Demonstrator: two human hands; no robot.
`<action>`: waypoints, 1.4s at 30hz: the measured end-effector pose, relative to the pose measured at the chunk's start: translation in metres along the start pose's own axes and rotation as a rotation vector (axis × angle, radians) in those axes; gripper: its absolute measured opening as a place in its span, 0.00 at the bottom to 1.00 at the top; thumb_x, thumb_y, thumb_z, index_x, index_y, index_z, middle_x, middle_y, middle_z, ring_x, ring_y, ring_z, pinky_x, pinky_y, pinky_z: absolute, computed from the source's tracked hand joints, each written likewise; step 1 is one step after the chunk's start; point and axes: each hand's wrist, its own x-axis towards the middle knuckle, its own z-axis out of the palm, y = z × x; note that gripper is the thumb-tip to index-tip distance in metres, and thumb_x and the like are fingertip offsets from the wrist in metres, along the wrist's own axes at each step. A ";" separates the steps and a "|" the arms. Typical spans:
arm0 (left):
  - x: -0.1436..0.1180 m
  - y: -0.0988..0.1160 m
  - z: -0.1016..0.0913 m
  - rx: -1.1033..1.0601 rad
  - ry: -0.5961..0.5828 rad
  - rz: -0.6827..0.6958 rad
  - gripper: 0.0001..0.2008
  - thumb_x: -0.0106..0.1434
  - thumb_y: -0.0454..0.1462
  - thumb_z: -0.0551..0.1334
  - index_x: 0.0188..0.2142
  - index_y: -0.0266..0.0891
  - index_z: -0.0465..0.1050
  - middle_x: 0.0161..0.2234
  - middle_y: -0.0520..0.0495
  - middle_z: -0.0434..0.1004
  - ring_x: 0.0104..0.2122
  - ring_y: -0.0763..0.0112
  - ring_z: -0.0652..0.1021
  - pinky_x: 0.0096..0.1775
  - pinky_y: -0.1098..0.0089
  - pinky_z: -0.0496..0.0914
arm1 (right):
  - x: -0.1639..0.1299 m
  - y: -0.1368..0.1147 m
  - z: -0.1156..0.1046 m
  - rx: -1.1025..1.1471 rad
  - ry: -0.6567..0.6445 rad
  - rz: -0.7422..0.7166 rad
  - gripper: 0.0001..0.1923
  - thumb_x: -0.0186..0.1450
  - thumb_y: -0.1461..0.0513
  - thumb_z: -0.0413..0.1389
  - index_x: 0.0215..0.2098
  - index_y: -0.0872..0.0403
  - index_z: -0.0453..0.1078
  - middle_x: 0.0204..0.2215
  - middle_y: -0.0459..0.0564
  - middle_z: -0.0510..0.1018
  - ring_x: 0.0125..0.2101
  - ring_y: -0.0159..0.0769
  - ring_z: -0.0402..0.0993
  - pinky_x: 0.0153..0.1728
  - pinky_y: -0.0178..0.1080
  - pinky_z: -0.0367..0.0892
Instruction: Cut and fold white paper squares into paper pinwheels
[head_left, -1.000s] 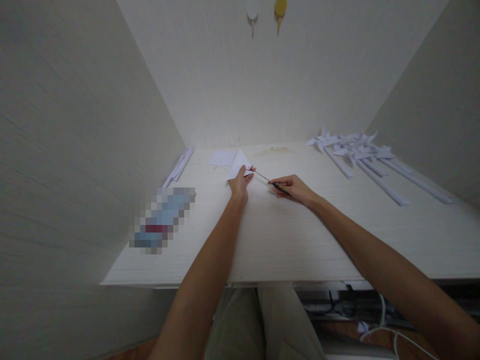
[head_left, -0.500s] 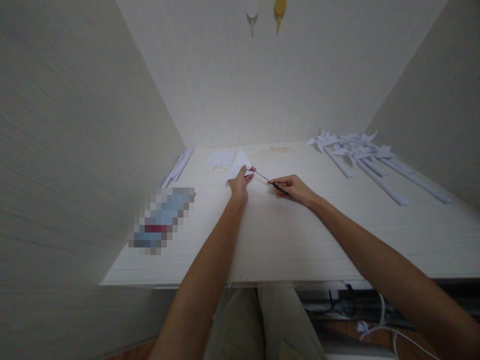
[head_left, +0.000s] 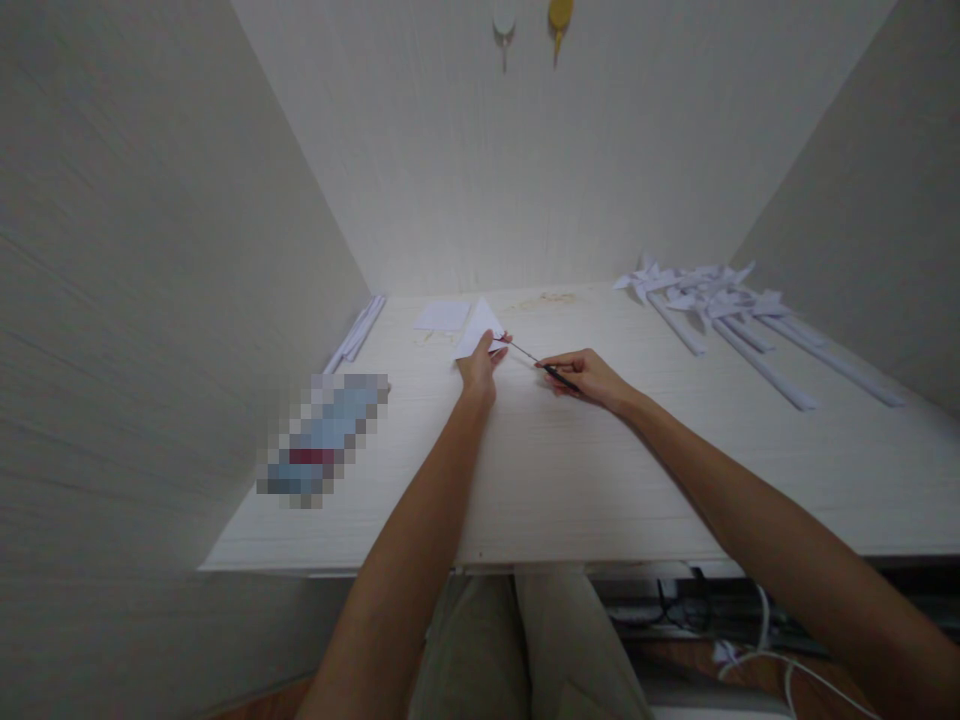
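Note:
Near the middle of the desk, my left hand [head_left: 480, 368] pinches a white folded sheet of paper [head_left: 478, 325], thumb on top and fingers beneath. My right hand [head_left: 585, 375] is closed around the black handle of a pair of scissors [head_left: 559, 377]. Their thin metal blades point up and left, and the tips reach the paper's right edge by my left fingers. How far the blades are parted is too small to tell. Just left of the held paper lies a flat white paper square [head_left: 442, 316].
Several white paper pinwheels [head_left: 712, 290] with rolled paper sticks [head_left: 765, 368] lie at the right back. Rolled paper tubes [head_left: 361, 330] rest along the left wall, behind a blurred blue item [head_left: 330, 430]. Two hooks, one yellow [head_left: 559, 15], hang on the back wall. Cables [head_left: 765, 655] run below the desk.

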 end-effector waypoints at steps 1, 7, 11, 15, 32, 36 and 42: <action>0.000 0.000 0.000 0.000 -0.002 0.001 0.09 0.56 0.28 0.58 0.38 0.32 0.68 0.26 0.47 0.75 0.23 0.76 0.76 0.26 0.77 0.69 | 0.000 -0.001 0.000 -0.003 -0.005 -0.003 0.16 0.52 0.57 0.56 0.35 0.60 0.74 0.15 0.45 0.68 0.14 0.23 0.58 0.15 0.29 0.44; 0.001 0.000 0.000 -0.033 -0.014 0.000 0.06 0.56 0.27 0.57 0.34 0.32 0.67 0.23 0.50 0.74 0.21 0.76 0.76 0.24 0.78 0.68 | -0.003 -0.009 0.001 -0.058 -0.026 -0.004 0.18 0.54 0.57 0.55 0.37 0.61 0.73 0.13 0.42 0.65 0.13 0.21 0.52 0.15 0.30 0.42; 0.001 0.001 0.001 -0.049 -0.013 -0.004 0.05 0.56 0.26 0.57 0.32 0.33 0.66 0.22 0.51 0.73 0.20 0.76 0.75 0.23 0.78 0.67 | -0.004 -0.010 0.000 -0.080 -0.048 -0.007 0.18 0.55 0.57 0.54 0.37 0.62 0.73 0.13 0.42 0.64 0.13 0.21 0.52 0.15 0.31 0.42; 0.002 0.000 0.001 -0.062 -0.012 0.001 0.05 0.55 0.26 0.57 0.32 0.33 0.66 0.22 0.51 0.73 0.20 0.76 0.75 0.23 0.78 0.67 | -0.004 -0.010 0.001 -0.096 -0.053 -0.013 0.18 0.55 0.56 0.53 0.36 0.62 0.72 0.13 0.41 0.63 0.13 0.21 0.52 0.15 0.31 0.42; 0.005 0.002 -0.003 -0.043 0.013 -0.033 0.10 0.54 0.28 0.60 0.37 0.36 0.70 0.33 0.49 0.75 0.26 0.79 0.75 0.28 0.78 0.69 | 0.000 -0.010 0.006 0.064 0.146 -0.040 0.18 0.46 0.57 0.61 0.32 0.57 0.66 0.16 0.43 0.72 0.13 0.23 0.60 0.15 0.30 0.54; -0.007 -0.002 0.000 0.105 -0.218 -0.129 0.05 0.52 0.29 0.61 0.31 0.35 0.72 0.29 0.48 0.75 0.26 0.77 0.74 0.29 0.76 0.68 | -0.002 -0.014 0.005 0.251 0.293 -0.028 0.23 0.44 0.57 0.63 0.35 0.54 0.61 0.23 0.45 0.76 0.18 0.26 0.68 0.21 0.32 0.62; -0.023 -0.011 0.000 0.302 -0.511 -0.139 0.02 0.49 0.31 0.64 0.26 0.34 0.73 0.29 0.45 0.76 0.26 0.72 0.74 0.28 0.71 0.69 | -0.001 -0.012 0.003 0.326 0.440 -0.063 0.23 0.41 0.59 0.64 0.33 0.53 0.62 0.17 0.38 0.70 0.18 0.25 0.67 0.20 0.30 0.61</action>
